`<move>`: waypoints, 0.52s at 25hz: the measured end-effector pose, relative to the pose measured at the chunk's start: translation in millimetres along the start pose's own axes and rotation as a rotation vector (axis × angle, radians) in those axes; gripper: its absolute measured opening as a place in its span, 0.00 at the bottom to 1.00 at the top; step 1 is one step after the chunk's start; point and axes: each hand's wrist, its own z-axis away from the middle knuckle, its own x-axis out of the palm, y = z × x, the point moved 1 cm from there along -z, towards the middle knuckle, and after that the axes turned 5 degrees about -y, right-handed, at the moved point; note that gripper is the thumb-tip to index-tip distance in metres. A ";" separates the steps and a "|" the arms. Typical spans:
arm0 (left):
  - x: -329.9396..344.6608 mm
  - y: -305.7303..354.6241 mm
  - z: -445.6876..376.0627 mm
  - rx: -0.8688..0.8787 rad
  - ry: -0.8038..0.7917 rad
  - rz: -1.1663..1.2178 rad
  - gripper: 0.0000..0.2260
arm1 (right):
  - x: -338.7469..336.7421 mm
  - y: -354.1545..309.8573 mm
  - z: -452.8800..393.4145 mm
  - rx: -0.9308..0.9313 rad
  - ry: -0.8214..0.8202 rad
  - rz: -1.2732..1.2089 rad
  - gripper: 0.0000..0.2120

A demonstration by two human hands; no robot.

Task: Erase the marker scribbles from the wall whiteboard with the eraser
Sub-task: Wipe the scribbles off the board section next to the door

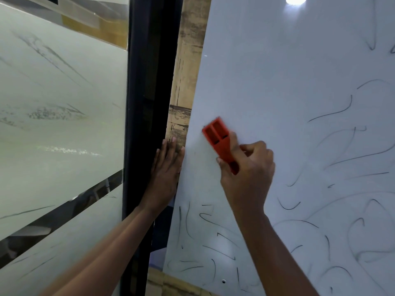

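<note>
**Whiteboard partly erased, scribbles left below and to the right**

Whiteboard (267, 71), mounted on the wall and seen at a steep slant, fills the right half of the view. An orange eraser (220, 142) is held against its surface near the board's left edge, about halfway up. The eraser is gripped by the right hand (248, 174), with the fingers curled round its lower end and its ribbed back turned outward. The left hand (167, 167) is laid flat with straight fingers just beside the board's left edge, on the strip of wood-patterned wall (188, 60) between the board and a dark frame (149, 82). Frosted glass (59, 103) is seen further left of the board.

The upper left part of the board, above and around the eraser, looks wiped, with only a ceiling-light glare (296, 0) near the top. Black marker scribbles (213, 242) are left in the board's lower left corner, below the eraser, and many more curved lines (342, 146) are spread over its right side from top to bottom. The task is judged to be under way, with more than half of the visible marked area yet to be cleared.
</note>
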 end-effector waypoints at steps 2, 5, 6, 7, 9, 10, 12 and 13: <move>0.8 -1.8 2.0 -0.024 -0.015 0.007 0.29 | 7.9 -10.7 19.5 -0.106 -0.085 0.060 0.34; 0.4 -2.8 2.3 -0.028 -0.058 0.010 0.34 | 19.6 -1.8 65.5 -0.225 -0.215 0.141 0.35; 0.8 -3.4 2.2 -0.021 -0.060 -0.004 0.34 | 21.3 4.7 77.7 -0.233 -0.242 0.153 0.36; 0.9 -3.9 2.1 -0.022 -0.064 -0.013 0.33 | 22.2 10.7 87.0 -0.237 -0.255 0.160 0.36; 0.3 -4.0 0.9 -0.026 -0.066 -0.011 0.29 | 20.4 20.7 94.4 -0.234 -0.249 0.167 0.36; 0.2 -3.6 0.2 -0.022 -0.056 -0.004 0.26 | 17.7 27.1 93.5 -0.209 -0.217 0.163 0.35; 0.7 -3.0 -1.6 -0.012 -0.030 0.011 0.25 | 8.8 48.4 87.1 -0.093 -0.105 0.128 0.32; 1.6 -3.4 -1.9 -0.010 -0.019 0.009 0.25 | 3.5 62.1 85.7 -0.009 -0.044 0.103 0.30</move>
